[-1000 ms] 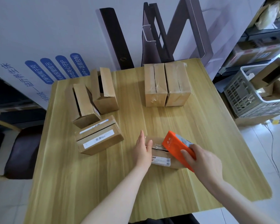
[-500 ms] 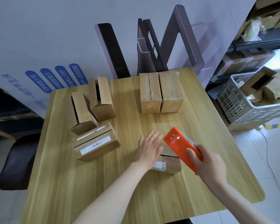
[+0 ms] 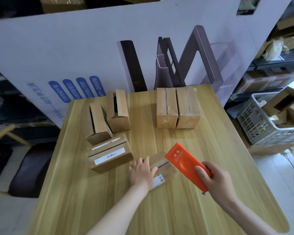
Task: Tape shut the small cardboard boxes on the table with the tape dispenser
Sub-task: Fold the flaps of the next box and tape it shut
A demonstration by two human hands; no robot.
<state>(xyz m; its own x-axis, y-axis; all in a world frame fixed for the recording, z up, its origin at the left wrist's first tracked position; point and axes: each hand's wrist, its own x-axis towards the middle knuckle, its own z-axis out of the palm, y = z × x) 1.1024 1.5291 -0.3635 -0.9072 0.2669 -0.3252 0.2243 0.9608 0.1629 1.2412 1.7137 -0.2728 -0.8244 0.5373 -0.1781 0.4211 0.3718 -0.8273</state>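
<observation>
The left hand (image 3: 141,173) is lying flat on the small box (image 3: 162,164), its fingers (image 3: 146,162) stretching straight and pressing the flaps down rather than curling round anything. The right hand (image 3: 216,181) is gripping the orange tape dispenser (image 3: 183,161), its fingers (image 3: 200,171) wrapping the near end. The far end is hanging over the box just beyond the left fingertips; whether it is touching the cardboard is not showing.

The box is looking light and thin-walled, so it is likely going to slide on the smooth bench (image 3: 176,211) under the tape's pull. Pressing from above beside the seam, clear of the tape's path, is seeming the sound hold. The dispenser is looking like stiff plastic, best taken by the handle end, away from the cutter.

A white barcode label (image 3: 158,181) is peeking out beside the heel of the left hand, its print too small to read. Left of the left fingers, a labelled box (image 3: 109,154) is carrying two white strips and a barcode, likewise unreadable. Beyond it an open box (image 3: 99,122) and a second open box (image 3: 119,112) are standing untaped. Well ahead of the right fingers, a taped box (image 3: 166,109) and a second taped box (image 3: 187,108) are sitting side by side. The dispenser is bearing two pale characters I cannot make out. Behind everything, a white carton (image 3: 92,53) is showing blue ovals, one reading "APP+语音控制".
</observation>
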